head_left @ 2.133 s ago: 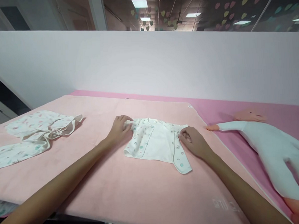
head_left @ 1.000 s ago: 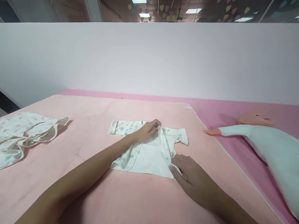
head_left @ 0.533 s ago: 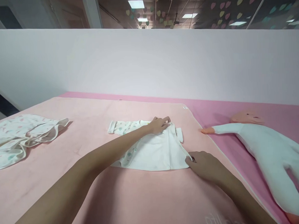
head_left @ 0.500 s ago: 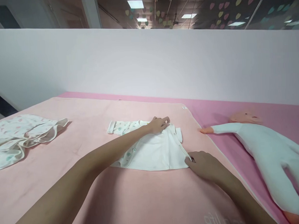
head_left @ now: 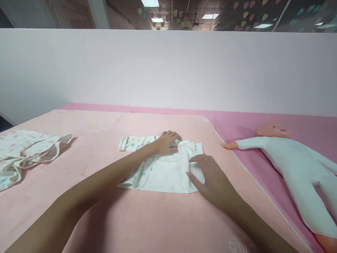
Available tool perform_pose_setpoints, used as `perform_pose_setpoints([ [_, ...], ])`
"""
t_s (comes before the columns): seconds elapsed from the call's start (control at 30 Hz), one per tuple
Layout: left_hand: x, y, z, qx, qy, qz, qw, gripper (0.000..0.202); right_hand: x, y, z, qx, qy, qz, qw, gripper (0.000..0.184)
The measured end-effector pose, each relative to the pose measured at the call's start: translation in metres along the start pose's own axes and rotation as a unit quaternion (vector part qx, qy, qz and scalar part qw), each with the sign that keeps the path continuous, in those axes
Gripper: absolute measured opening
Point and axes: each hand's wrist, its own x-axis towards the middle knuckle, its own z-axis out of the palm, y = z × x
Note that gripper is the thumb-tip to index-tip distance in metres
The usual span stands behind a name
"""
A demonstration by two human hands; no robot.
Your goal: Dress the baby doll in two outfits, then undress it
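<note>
A small white baby shirt (head_left: 167,174) with a printed front and snaps lies partly folded on the pink mat (head_left: 149,223). One printed sleeve sticks out to the left with its cuff turned up. My left hand (head_left: 167,142) rests flat on the upper part of the shirt, fingers stretched out. Over the shirt's right side is my right hand (head_left: 209,176), its thumb and fingers apart with nothing gripped between them. A crease runs down the cloth beside the right thumb.
At the right lies a baby doll (head_left: 294,166) in white, one arm reaching onto the mat's edge. Another printed garment (head_left: 28,150) with wavy edges lies at the far left. A white wall (head_left: 166,67) rises behind the table.
My right hand has let go of the shirt's lower right corner and moved up and left over the cloth. My left hand has shifted slightly left and now lies flatter.
</note>
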Motion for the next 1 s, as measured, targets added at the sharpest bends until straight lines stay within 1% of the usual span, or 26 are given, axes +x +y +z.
perform_pose_setpoints([
  [0.07,0.002,-0.001,-0.001,0.003,-0.006,-0.001,1.0,0.038,-0.002,-0.01,0.007,0.036,-0.054,-0.077,0.995,0.036],
  [0.13,0.01,-0.004,0.0,0.018,-0.005,-0.005,1.0,0.033,-0.005,-0.016,0.009,0.049,-0.107,-0.118,0.986,0.045],
  [0.23,0.025,-0.009,0.004,0.071,0.002,-0.007,0.997,0.025,-0.007,-0.019,0.009,0.055,-0.157,-0.118,0.979,0.051],
  [0.33,0.032,-0.012,0.008,0.111,0.038,-0.025,0.993,0.024,-0.006,-0.016,0.008,0.06,-0.179,-0.109,0.976,0.052],
  [0.43,0.031,-0.013,0.011,0.116,0.088,-0.053,0.988,0.026,-0.005,-0.012,0.01,0.061,-0.192,-0.112,0.973,0.053],
  [0.53,0.027,-0.013,0.011,0.112,0.106,-0.061,0.986,0.027,-0.005,-0.01,0.012,0.069,-0.192,-0.11,0.973,0.052],
  [0.67,0.023,-0.016,0.008,0.073,0.076,-0.034,0.994,0.026,-0.004,-0.01,0.014,0.072,-0.176,-0.121,0.974,0.051],
  [0.7,0.022,-0.017,0.008,0.062,0.071,-0.034,0.995,0.026,-0.003,-0.009,0.015,0.07,-0.162,-0.122,0.977,0.05],
  [0.77,0.022,-0.017,0.005,0.055,0.082,-0.055,0.994,0.027,0.0,-0.007,0.015,0.064,-0.108,-0.103,0.987,0.045],
  [0.83,0.022,-0.015,0.002,0.074,0.106,-0.078,0.989,0.029,0.003,-0.001,0.014,0.05,-0.04,-0.06,0.996,0.034],
  [0.9,0.024,-0.01,-0.002,0.095,0.108,-0.082,0.986,0.023,0.005,0.007,0.013,0.025,0.013,-0.002,1.0,0.024],
  [0.97,0.025,-0.004,-0.005,0.084,0.075,-0.091,0.989,0.009,0.006,0.017,0.011,-0.006,0.036,0.06,0.998,0.02],
  [1.0,0.025,-0.001,-0.006,0.062,0.053,-0.111,0.99,0.006,0.006,0.023,0.011,-0.017,0.036,0.091,0.995,0.022],
])
